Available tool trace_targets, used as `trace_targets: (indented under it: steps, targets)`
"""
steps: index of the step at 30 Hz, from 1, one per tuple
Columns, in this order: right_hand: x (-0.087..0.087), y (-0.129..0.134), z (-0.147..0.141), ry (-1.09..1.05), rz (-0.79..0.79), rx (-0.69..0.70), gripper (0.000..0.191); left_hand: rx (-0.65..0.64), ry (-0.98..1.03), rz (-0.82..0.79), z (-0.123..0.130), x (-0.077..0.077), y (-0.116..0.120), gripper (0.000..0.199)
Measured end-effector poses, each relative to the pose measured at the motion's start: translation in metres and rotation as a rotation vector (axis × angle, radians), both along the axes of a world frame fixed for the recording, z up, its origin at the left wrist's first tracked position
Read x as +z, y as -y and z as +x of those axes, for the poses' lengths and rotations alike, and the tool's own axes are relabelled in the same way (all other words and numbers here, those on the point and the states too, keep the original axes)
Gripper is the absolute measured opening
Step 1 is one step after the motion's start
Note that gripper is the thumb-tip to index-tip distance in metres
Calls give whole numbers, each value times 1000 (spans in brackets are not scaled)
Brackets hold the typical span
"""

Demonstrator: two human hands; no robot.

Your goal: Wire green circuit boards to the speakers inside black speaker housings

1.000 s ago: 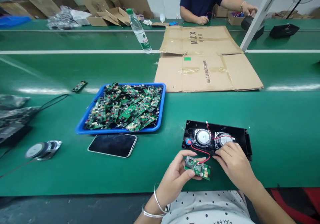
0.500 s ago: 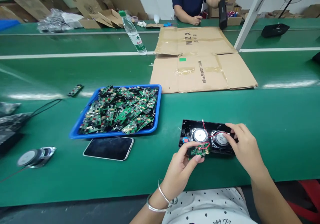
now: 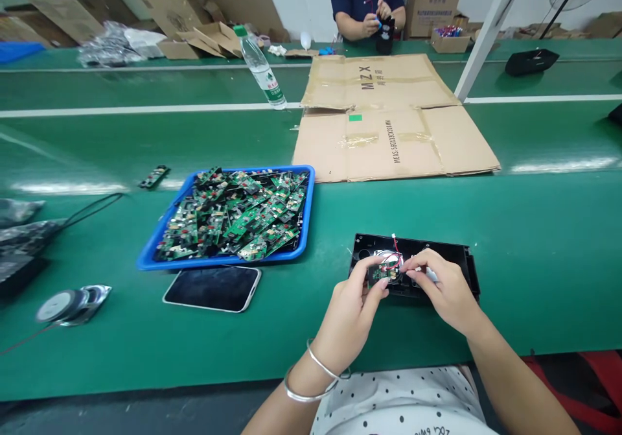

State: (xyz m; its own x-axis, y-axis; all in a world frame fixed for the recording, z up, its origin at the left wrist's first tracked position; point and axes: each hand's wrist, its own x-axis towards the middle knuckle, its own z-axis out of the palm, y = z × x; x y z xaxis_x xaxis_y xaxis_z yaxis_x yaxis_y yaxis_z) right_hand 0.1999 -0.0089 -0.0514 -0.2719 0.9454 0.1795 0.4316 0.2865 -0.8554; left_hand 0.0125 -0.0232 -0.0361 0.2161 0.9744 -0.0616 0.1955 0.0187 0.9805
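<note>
Over the left part of a black speaker housing, my left hand grips a small green circuit board between thumb and fingers. My right hand is pinched at the board's right edge, by the red wires; what its fingertips hold is too small to make out. Two round speakers sit in the housing, both partly covered by my hands. A blue tray heaped with green circuit boards stands to the left of the housing.
A phone lies below the tray, a loose speaker at far left. Flattened cardboard and a water bottle are further back. Across the bench, a person holds a black object.
My right hand has moved left from the right-hand speaker to the board. My left hand has shifted slightly with the board. The person opposite has brought both hands together at the black object.
</note>
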Motion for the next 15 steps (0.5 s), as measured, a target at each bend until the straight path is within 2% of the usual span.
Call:
trace_targets:
  steps: [1,3,5,7,11,15]
  targets:
    - [0,-1,-2,-32,-63,-14,6,-4,-30,6,-1,1,-1,27]
    - [-1,-3,-4,-71,-172,-44,11,-12,-80,33,-1,1,-4,29]
    - [-1,-4,-5,-66,-205,-62,12,-20,-119,71,-2,0,-7,34]
    - [-1,-4,-5,-13,-143,-35,4,-29,-155,94,-2,0,-10,39]
    - [-3,-4,-1,12,44,98,20,-65,-237,53,-2,4,-14,42]
    - [-4,-2,0,24,77,133,23,-99,-288,-1,-3,9,-16,41]
